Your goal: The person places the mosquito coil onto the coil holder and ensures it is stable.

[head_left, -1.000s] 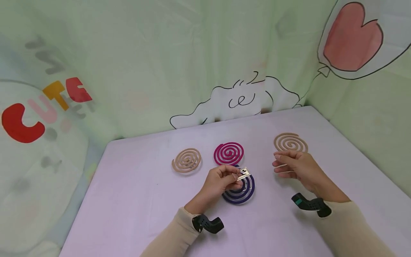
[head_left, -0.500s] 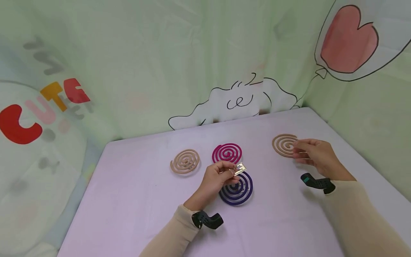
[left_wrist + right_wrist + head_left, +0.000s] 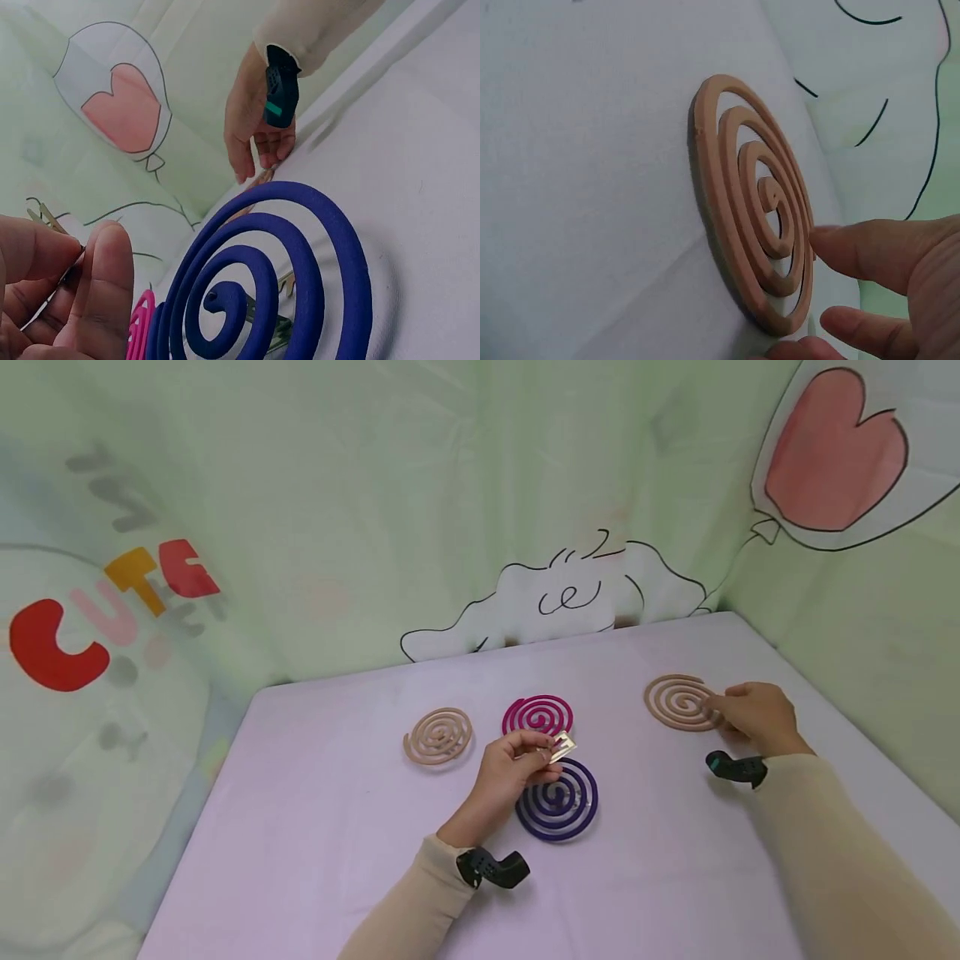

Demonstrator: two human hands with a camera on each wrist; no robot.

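My left hand (image 3: 504, 781) pinches a small shiny metal coil stand (image 3: 562, 747) between thumb and fingertips, above a dark blue mosquito coil (image 3: 557, 837). Through that coil's gaps in the left wrist view, a metal stand (image 3: 287, 282) shows beneath it. At the right, my right hand (image 3: 761, 717) reaches a tan mosquito coil (image 3: 660, 721) lying on the table. In the right wrist view, the thumb (image 3: 847, 247) meets the rim of the coil (image 3: 712, 150). The other fingertips sit apart from each other near the rim, and I see no closed pinch.
Behind the blue coil lies a magenta coil (image 3: 517, 718), and left of it another tan coil (image 3: 420, 752) with something metallic beneath. The pale cloth-covered table (image 3: 315, 827) ends at a printed curtain (image 3: 360, 527) at the back and sides.
My right hand has moved right and come down to the right rim of the far tan coil. My left hand keeps hold of the metal stand, raised slightly off the blue coil.
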